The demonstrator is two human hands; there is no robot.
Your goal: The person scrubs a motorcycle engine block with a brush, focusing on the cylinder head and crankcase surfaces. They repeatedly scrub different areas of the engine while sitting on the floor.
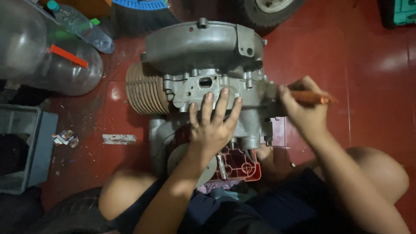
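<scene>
A grey metal engine [203, 56] with a finned cylinder [145, 89] on its left side stands on a red plastic stool [240, 167] between my knees. My left hand [214, 125] lies flat on the engine's crankcase, fingers spread, holding nothing. At the engine's right side, my right hand [303, 108] grips a tool with an orange handle [310, 97]; its tip is hidden behind the hand and the casing.
The floor is red tile [368, 65]. A large clear water jug [39, 56] and a plastic bottle [82, 26] lie at the upper left, a grey bin [37, 151] at the left edge. A broom head [141, 11] and a tyre [264, 11] are at the top, another tyre [73, 214] at the lower left.
</scene>
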